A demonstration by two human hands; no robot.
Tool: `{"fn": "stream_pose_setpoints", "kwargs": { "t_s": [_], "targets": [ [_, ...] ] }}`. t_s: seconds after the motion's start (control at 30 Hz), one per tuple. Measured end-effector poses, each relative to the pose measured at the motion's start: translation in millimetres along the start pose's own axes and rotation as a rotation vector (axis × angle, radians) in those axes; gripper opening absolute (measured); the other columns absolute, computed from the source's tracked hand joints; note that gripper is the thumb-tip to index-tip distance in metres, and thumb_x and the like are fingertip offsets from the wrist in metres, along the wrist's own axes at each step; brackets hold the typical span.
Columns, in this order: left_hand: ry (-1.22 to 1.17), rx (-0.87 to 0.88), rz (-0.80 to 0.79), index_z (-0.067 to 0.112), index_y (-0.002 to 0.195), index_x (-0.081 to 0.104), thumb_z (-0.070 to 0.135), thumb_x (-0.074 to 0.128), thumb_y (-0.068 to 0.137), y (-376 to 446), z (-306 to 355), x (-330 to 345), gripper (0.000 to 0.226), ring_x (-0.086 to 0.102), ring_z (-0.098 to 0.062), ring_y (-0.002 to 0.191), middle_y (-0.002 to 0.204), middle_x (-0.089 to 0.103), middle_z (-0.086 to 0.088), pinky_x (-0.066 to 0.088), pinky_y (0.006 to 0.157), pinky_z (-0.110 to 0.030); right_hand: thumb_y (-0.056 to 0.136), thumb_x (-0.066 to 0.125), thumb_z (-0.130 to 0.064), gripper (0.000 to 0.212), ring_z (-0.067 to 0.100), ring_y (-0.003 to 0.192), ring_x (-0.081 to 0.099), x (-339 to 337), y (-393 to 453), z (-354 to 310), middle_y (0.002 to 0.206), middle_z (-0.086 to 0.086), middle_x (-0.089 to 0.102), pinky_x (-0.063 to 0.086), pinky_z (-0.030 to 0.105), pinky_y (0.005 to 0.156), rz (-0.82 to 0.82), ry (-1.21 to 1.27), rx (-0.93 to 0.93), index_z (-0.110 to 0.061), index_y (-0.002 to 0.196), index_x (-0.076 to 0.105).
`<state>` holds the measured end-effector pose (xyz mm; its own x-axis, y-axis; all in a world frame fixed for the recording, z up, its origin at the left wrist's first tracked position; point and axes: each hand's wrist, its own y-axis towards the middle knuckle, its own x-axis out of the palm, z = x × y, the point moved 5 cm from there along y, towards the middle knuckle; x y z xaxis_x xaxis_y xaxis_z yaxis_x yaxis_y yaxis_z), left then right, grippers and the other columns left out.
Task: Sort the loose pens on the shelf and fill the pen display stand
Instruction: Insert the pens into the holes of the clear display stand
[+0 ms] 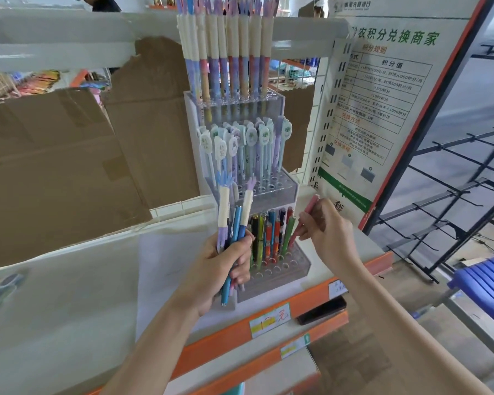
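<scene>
Now right hand [327,223] pinches pink pen [305,220] at stand's [280,269] bottom tier, right edge; left hand [221,269] clasps a bundle [234,223]. Pens likely light, stiff, slick: pinch mid-barrel.
</scene>
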<state>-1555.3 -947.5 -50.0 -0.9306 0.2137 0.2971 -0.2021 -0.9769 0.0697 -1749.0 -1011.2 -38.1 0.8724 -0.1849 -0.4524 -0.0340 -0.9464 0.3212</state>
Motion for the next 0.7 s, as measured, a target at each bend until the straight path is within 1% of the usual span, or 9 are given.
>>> {"fn": "stream_pose_setpoints", "kwargs": {
  "t_s": [0.07, 0.13, 0.23, 0.33, 0.4, 0.47, 0.6, 0.7],
  "targets": [
    [0.033, -0.002, 0.005, 0.008, 0.087, 0.049, 0.031, 0.062, 0.084, -1, 1, -1, 0.026, 0.03, -0.011, 0.043, 0.058, 0.029, -0.004, 0.034, 0.044, -0.021, 0.093, 0.055, -0.01, 0.011, 0.01, 0.056, 0.064, 3, 3, 0, 0.066, 0.004, 0.067, 0.056, 0.03, 0.065, -0.01, -0.026, -0.015, -0.003, 0.086, 0.05],
    [0.033, -0.005, 0.009, 0.009, 0.086, 0.05, 0.034, 0.064, 0.081, -1, 1, -3, 0.03, 0.03, -0.012, 0.043, 0.058, 0.028, -0.004, 0.034, 0.044, -0.021, 0.093, 0.056, -0.011, 0.014, 0.014, 0.057, 0.064, 5, 4, -2, 0.068, 0.007, 0.067, 0.056, 0.039, 0.067, -0.024, -0.075, -0.05, -0.001, 0.086, 0.05],
    [0.03, -0.005, 0.009, 0.011, 0.08, 0.05, 0.038, 0.065, 0.08, -2, 0, -6, 0.031, 0.03, -0.012, 0.044, 0.057, 0.029, -0.002, 0.035, 0.045, -0.021, 0.091, 0.059, -0.012, 0.016, 0.02, 0.06, 0.065, 4, 6, -3, 0.069, 0.008, 0.067, 0.055, 0.044, 0.067, -0.021, -0.105, -0.067, 0.001, 0.086, 0.051],
    [0.04, -0.009, 0.003, 0.011, 0.076, 0.05, 0.038, 0.065, 0.081, -3, 1, -8, 0.032, 0.029, -0.012, 0.044, 0.057, 0.029, -0.002, 0.035, 0.045, -0.021, 0.089, 0.06, -0.01, 0.013, 0.028, 0.065, 0.063, 6, 6, 2, 0.069, 0.01, 0.066, 0.054, 0.041, 0.066, -0.054, -0.167, -0.053, -0.003, 0.083, 0.052],
    [0.051, -0.007, -0.001, 0.009, 0.075, 0.049, 0.038, 0.064, 0.082, -4, 2, -8, 0.033, 0.03, -0.012, 0.044, 0.057, 0.03, -0.002, 0.035, 0.045, -0.021, 0.089, 0.059, -0.007, 0.01, 0.029, 0.066, 0.063, 12, 1, 9, 0.07, 0.01, 0.066, 0.051, 0.037, 0.066, -0.107, -0.223, -0.028, -0.005, 0.082, 0.052],
    [0.062, -0.006, -0.001, 0.009, 0.074, 0.049, 0.038, 0.063, 0.083, -5, 3, -8, 0.033, 0.03, -0.013, 0.044, 0.056, 0.031, -0.002, 0.036, 0.046, -0.022, 0.089, 0.06, -0.007, 0.011, 0.025, 0.064, 0.06, 17, -4, 16, 0.071, 0.01, 0.065, 0.047, 0.031, 0.061, -0.136, -0.257, -0.006, -0.004, 0.083, 0.052],
    [0.079, -0.017, -0.008, 0.012, 0.07, 0.046, 0.035, 0.06, 0.087, -7, 5, -6, 0.032, 0.031, -0.014, 0.045, 0.054, 0.031, -0.001, 0.036, 0.046, -0.022, 0.09, 0.062, -0.013, 0.016, 0.02, 0.059, 0.058, 19, -4, 20, 0.069, 0.007, 0.063, 0.044, 0.026, 0.055, -0.142, -0.25, 0.027, -0.009, 0.082, 0.048],
    [0.072, -0.022, -0.02, 0.012, 0.066, 0.046, 0.036, 0.061, 0.087, -7, 5, -4, 0.035, 0.03, -0.015, 0.045, 0.053, 0.031, -0.003, 0.035, 0.046, -0.022, 0.09, 0.061, -0.012, 0.017, 0.016, 0.059, 0.055, 21, -4, 23, 0.069, 0.005, 0.06, 0.039, 0.019, 0.051, -0.155, -0.273, 0.034, -0.012, 0.083, 0.046]
  ]
}}
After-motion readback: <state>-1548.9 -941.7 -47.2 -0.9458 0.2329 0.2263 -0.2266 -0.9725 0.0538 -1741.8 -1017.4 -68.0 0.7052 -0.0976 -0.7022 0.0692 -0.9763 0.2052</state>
